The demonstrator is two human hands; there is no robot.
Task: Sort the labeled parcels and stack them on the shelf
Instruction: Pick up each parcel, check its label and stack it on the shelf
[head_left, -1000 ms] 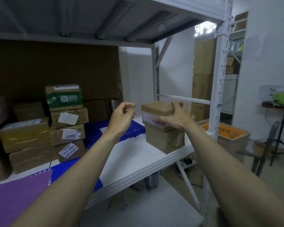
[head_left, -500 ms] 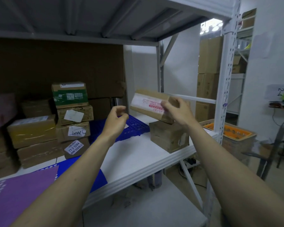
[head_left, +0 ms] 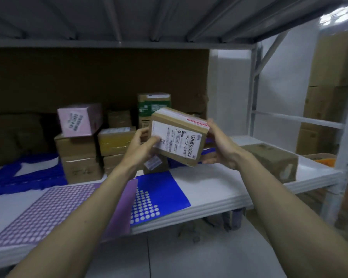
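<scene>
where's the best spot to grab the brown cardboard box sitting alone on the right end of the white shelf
Take the brown cardboard box across its two long side faces, coming from above and the front. It lies flat near the white shelf edge with open space around it, so both sides look reachable for a grip.

White label [head_left: 176,140] on held brown parcel [head_left: 179,135]: barcode, "502 602-12-015" legible; pink box [head_left: 79,120] label numerals blurred, unreadable
</scene>
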